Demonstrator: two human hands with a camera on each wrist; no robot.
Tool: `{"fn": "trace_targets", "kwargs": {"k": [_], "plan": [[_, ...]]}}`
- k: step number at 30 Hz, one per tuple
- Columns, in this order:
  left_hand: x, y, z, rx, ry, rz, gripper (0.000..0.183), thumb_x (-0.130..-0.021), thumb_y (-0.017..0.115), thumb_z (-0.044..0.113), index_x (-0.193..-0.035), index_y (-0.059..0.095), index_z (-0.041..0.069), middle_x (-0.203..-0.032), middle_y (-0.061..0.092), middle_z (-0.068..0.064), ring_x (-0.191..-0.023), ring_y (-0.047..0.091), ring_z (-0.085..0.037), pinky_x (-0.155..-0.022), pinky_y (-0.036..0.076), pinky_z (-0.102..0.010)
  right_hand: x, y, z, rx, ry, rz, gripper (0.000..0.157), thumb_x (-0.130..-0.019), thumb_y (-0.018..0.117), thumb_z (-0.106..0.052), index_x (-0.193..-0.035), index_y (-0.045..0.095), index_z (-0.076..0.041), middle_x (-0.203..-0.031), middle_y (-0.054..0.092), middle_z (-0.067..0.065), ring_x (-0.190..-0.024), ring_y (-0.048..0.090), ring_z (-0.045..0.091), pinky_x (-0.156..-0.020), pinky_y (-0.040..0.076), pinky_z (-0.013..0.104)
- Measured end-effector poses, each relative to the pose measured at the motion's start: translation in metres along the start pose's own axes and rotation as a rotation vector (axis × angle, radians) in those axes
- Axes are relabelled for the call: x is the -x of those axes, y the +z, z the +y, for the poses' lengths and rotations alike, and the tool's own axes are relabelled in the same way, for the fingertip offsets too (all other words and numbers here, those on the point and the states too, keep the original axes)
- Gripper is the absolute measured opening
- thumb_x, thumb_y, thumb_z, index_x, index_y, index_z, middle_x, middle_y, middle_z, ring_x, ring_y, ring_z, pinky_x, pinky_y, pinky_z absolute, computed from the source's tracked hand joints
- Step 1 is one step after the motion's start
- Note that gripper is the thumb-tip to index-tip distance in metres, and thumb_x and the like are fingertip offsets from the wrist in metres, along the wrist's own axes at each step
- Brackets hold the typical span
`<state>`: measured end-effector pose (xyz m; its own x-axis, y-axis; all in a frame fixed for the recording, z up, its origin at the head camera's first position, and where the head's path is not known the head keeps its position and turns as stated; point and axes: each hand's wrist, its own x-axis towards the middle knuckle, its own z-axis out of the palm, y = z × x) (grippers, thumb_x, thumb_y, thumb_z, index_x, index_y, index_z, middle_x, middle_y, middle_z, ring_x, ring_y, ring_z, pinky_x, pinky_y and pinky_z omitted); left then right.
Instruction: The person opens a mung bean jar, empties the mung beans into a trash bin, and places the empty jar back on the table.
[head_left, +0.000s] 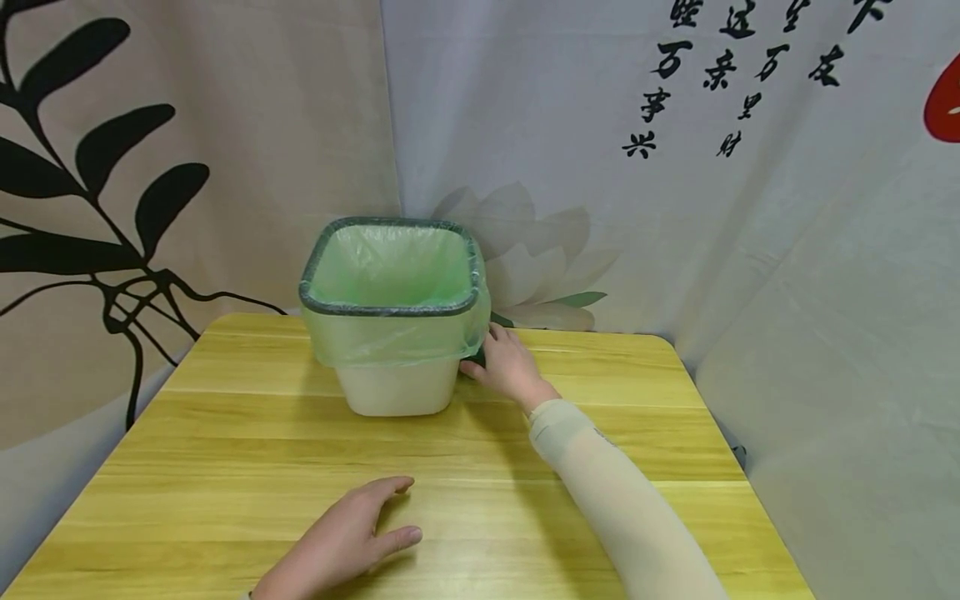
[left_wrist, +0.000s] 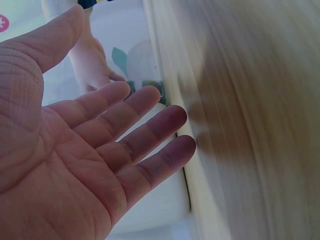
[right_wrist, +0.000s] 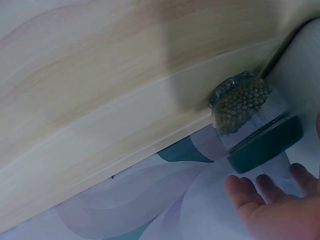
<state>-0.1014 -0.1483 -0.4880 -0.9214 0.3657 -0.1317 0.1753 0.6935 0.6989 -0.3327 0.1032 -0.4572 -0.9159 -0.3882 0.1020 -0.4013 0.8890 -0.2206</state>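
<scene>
A clear jar [right_wrist: 242, 106] of small greenish bean-like grains, with a dark green lid [right_wrist: 267, 146], stands on the table against the white bin [head_left: 397, 390]. Beside that lid is my right hand [head_left: 512, 364], its fingers spread and a small gap showing between fingertips and lid in the right wrist view. The bin hides most of the jar from the head view. A pale green plastic bag [head_left: 390, 340] lines the bin and folds over its dark rim [head_left: 375, 310]. My left hand [head_left: 348, 529] hovers over the near table, palm and straight fingers plain in the left wrist view.
The wood-grain table [head_left: 247, 500] ends at a far edge close behind the bin. A cloth backdrop [head_left: 540, 100] with dark leaves, a pale flower and black characters hangs behind and at the sides.
</scene>
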Motion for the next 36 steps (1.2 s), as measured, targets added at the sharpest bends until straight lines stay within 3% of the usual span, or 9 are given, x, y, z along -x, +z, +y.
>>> {"fn": "trace_targets", "kwargs": {"k": [9, 21, 28, 36], "plan": [[0.001, 0.002, 0.003, -0.015, 0.008, 0.021, 0.075, -0.096, 0.076, 0.054, -0.15, 0.058, 0.006, -0.151, 0.064, -0.013, -0.141, 0.06, -0.038, -0.114, 0.049, -0.063, -0.005, 0.001, -0.002, 0.105, -0.046, 0.014, 0.077, -0.103, 0.069, -0.052, -0.159, 0.047, -0.004, -0.163, 0.046, 0.022, -0.153, 0.044, 0.037, -0.131, 0.034, 0.045], [0.001, 0.004, 0.004, -0.002, 0.021, 0.035, 0.073, -0.096, 0.075, 0.055, -0.149, 0.059, 0.007, -0.149, 0.065, -0.012, -0.137, 0.063, -0.037, -0.111, 0.052, -0.061, -0.016, 0.001, -0.005, 0.215, -0.059, -0.059, 0.068, -0.106, 0.061, -0.056, -0.147, 0.062, -0.001, -0.163, 0.048, 0.022, -0.156, 0.041, 0.036, -0.133, 0.03, 0.043], [0.001, 0.005, 0.006, 0.03, 0.014, 0.026, 0.071, -0.097, 0.075, 0.055, -0.148, 0.06, 0.008, -0.148, 0.066, -0.011, -0.135, 0.064, -0.036, -0.109, 0.053, -0.06, -0.021, 0.003, -0.007, 0.175, -0.077, -0.058, 0.075, -0.104, 0.067, -0.046, -0.158, 0.045, 0.001, -0.164, 0.044, 0.025, -0.152, 0.044, 0.04, -0.131, 0.034, 0.046], [0.0, 0.008, 0.004, 0.014, 0.041, 0.024, 0.07, -0.098, 0.073, 0.054, -0.147, 0.06, 0.006, -0.146, 0.068, -0.011, -0.134, 0.065, -0.035, -0.108, 0.054, -0.059, -0.021, 0.007, -0.006, 0.132, -0.052, -0.067, 0.074, -0.104, 0.067, -0.044, -0.157, 0.045, 0.003, -0.162, 0.045, 0.027, -0.15, 0.046, 0.045, -0.127, 0.041, 0.053]]}}
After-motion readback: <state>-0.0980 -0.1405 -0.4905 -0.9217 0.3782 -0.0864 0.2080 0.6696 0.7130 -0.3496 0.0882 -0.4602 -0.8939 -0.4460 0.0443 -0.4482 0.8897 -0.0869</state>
